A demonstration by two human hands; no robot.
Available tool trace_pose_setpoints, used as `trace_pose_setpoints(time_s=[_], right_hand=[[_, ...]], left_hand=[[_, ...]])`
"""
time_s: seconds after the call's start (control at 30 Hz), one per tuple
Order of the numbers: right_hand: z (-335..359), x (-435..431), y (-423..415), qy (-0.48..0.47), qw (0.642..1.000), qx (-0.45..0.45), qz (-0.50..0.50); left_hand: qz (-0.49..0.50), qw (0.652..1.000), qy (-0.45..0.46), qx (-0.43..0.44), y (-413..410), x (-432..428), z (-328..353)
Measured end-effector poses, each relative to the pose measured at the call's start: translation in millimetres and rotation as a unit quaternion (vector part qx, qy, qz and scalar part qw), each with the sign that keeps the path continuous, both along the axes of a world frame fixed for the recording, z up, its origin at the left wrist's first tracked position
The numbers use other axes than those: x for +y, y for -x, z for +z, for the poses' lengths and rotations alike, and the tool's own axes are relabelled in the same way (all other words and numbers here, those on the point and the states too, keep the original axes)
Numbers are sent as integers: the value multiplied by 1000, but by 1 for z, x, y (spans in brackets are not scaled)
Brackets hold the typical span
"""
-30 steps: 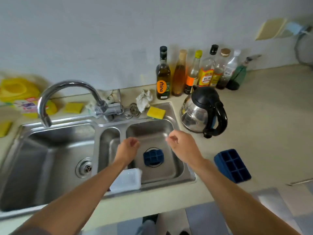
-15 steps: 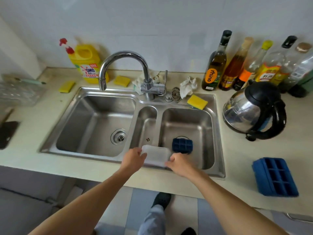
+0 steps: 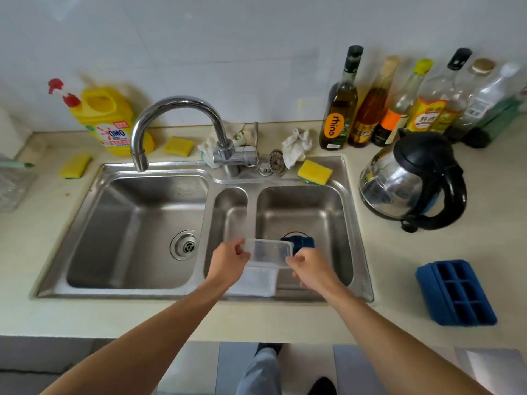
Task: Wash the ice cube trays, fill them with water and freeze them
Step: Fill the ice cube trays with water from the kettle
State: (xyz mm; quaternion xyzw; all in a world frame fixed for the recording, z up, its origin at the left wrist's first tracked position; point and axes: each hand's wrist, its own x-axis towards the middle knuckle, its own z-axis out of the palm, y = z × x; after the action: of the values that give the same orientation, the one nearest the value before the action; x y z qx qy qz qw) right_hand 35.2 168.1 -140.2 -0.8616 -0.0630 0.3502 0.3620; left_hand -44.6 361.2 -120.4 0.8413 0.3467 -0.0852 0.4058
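Holding the clear tray [image 3: 269, 250] level over the sink [image 3: 128, 238], pinched at either end by left hand [image 3: 229, 259] and right hand [image 3: 309, 266], just above the white tray [image 3: 256, 282]. Called for a steady, flat carry under the tap [image 3: 176, 102], clear of the blue tray [image 3: 302, 242] in the basin.

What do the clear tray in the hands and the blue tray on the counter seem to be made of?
Clear tray: probably thin hard plastic, glossy; the sink shows through it. Blue tray: likely silicone or soft plastic, matte; no shine, rounded edges.

Clear tray [image 3: 269, 250] held above sink [image 3: 137, 223].
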Motion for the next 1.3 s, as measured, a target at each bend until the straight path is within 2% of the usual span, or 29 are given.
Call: trace_pose_setpoints(time_s=[0.13,0.33,0.53,0.73,0.93,1.3], right_hand=[[-9,-21,-34,27,997,-14,-68],[-50,-31,-70,77,993,0,-88],[-107,-14,-86,115,989,21,-95],[-140,-8,-83,151,983,24,-107],[-149,-5,-85,164,982,-7,-98],[-158,-6,-97,162,981,4,-109]], left_hand=[[-67,997,25,14,-54,-10,-18],[-179,977,19,112,-119,-23,-62],[-224,952,-25,209,-146,-23,-111],[-254,933,-45,249,-156,-30,-137],[-251,931,-31,264,-157,-29,-153],[-178,954,21,242,-164,-29,-164]])
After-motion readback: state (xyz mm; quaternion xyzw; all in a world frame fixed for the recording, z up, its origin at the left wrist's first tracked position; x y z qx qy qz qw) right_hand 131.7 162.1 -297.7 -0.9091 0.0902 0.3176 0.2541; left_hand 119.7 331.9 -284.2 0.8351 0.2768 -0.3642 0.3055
